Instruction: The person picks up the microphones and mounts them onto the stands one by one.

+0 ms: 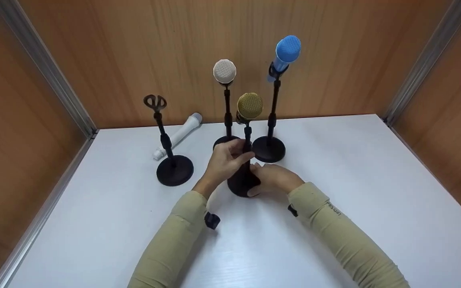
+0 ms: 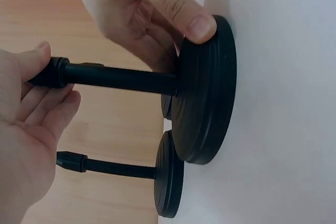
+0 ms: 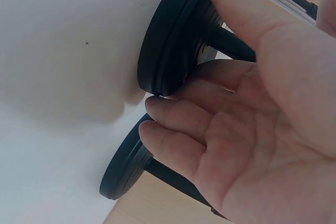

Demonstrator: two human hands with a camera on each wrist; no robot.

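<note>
A gold-headed microphone (image 1: 250,106) sits in the clip of a black desktop microphone stand (image 1: 240,185) at the middle of the table. My left hand (image 1: 223,163) pinches the collar on the stand's pole between thumb and fingers. With its thumb over the round base (image 2: 207,93), my right hand (image 1: 277,178) grips that base at the edge; its fingers (image 3: 181,116) curl at the rim in the right wrist view. Close behind stand a white-headed microphone (image 1: 225,72) and a blue microphone (image 1: 288,50), each on its own black stand.
At the left is another black stand (image 1: 174,171) with a bare clip (image 1: 155,103). A white microphone (image 1: 182,132) lies on the white table (image 1: 106,224) behind it. Wooden panels (image 1: 134,52) enclose the back and both sides.
</note>
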